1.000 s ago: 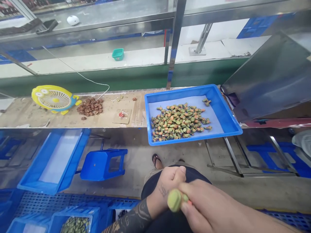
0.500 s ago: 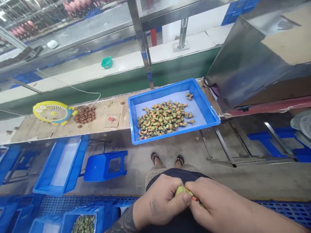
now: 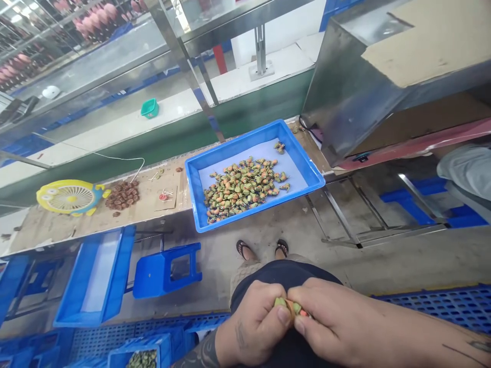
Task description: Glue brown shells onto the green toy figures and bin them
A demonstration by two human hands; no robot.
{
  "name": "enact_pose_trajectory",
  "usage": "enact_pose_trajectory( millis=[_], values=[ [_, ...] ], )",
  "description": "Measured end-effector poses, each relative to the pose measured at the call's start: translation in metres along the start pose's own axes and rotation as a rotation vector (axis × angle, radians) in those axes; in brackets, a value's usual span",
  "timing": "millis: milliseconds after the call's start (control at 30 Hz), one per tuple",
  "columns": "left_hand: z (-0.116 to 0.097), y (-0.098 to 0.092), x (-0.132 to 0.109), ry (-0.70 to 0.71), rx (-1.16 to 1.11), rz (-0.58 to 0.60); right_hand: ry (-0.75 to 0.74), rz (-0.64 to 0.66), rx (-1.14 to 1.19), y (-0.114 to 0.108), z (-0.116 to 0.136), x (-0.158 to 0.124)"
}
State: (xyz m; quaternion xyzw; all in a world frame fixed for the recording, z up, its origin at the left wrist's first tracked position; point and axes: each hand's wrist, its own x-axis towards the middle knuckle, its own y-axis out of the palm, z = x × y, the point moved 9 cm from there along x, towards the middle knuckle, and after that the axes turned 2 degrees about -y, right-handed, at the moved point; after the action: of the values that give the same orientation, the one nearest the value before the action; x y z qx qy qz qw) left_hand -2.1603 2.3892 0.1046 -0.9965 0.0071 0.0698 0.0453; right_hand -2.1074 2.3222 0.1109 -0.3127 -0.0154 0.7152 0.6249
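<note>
Head view: hands (image 3: 255, 323) (image 3: 326, 322) grip green piece (image 3: 281, 302), clear of tray rim (image 3: 261, 205).

We distinguish a green-and-orange piece (image 3: 290, 307), a blue tray (image 3: 298, 155), a yellow-and-blue fan (image 3: 71, 198), a teal basket (image 3: 149, 109), and a dark-patterned left forearm (image 3: 201, 352).

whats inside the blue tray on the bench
Small green-and-orange pieces heaped on a pale liner; the floor of the blue rectangular plastic tray underneath is hidden.
</note>
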Motion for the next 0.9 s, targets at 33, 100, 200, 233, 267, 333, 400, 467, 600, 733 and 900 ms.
enact_pose_trajectory(
  millis=[33,100,200,233,267,333,400,467,600,733,900],
  values=[
    [0.002,0.000,-0.002,0.001,-0.008,0.008,-0.015,0.005,-0.003,-0.002,0.002,0.001],
    [0.010,-0.003,-0.008,-0.032,-0.059,-0.022,-0.077,0.026,0.008,-0.006,0.009,0.003],
    [0.031,-0.016,-0.018,-0.140,-0.253,-0.166,-0.167,0.039,0.043,-0.010,0.020,0.008],
    [0.038,-0.019,-0.021,-0.175,-0.354,-0.207,-0.180,0.036,0.058,-0.012,0.021,0.011],
    [0.044,-0.021,-0.022,-0.196,-0.467,-0.233,-0.179,0.029,0.073,-0.013,0.022,0.013],
    [0.050,-0.025,-0.020,-0.179,-0.707,-0.252,-0.146,0.004,0.111,-0.014,0.020,0.020],
    [0.052,-0.035,-0.018,-0.136,-0.904,-0.279,-0.107,-0.028,0.156,-0.014,0.019,0.028],
    [0.053,-0.048,-0.017,-0.106,-1.020,-0.289,-0.076,-0.059,0.187,-0.013,0.020,0.037],
    [0.053,-0.076,-0.024,-0.068,-1.150,-0.248,-0.050,-0.110,0.219,-0.010,0.028,0.061],
    [0.057,-0.110,-0.039,0.007,-1.206,-0.240,-0.031,-0.144,0.214,-0.006,0.043,0.090],
    [0.069,-0.151,-0.059,0.079,-1.172,-0.283,-0.029,-0.206,0.206,-0.001,0.072,0.129]
  ],
)
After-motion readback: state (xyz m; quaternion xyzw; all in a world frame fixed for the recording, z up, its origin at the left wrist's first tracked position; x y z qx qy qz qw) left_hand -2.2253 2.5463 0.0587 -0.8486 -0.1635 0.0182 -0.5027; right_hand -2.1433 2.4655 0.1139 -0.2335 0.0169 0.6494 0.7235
